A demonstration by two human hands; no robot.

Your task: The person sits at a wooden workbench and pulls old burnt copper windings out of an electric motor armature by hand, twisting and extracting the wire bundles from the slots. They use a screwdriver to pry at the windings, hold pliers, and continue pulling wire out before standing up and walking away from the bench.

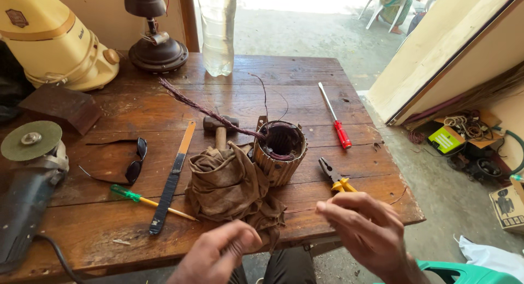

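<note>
Both hands are hovering low over the near edge of the table, palms turned inward toward each other. The left hand is curling loosely, its thumb and forefinger pinching together at the tip, the wrist dropping out of view below. The right hand is sitting slightly higher, nearer the near right corner, fingers bending inward with thumb meeting forefinger, the forearm angling down and rightward.

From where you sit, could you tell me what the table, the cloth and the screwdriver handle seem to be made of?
The table: worn, unvarnished-looking wood, with visible planks and grain. The cloth: soft woven fabric, brown, crumpled into folds. The red screwdriver handle: probably plastic, glossy, on a shiny metal shaft.
</note>
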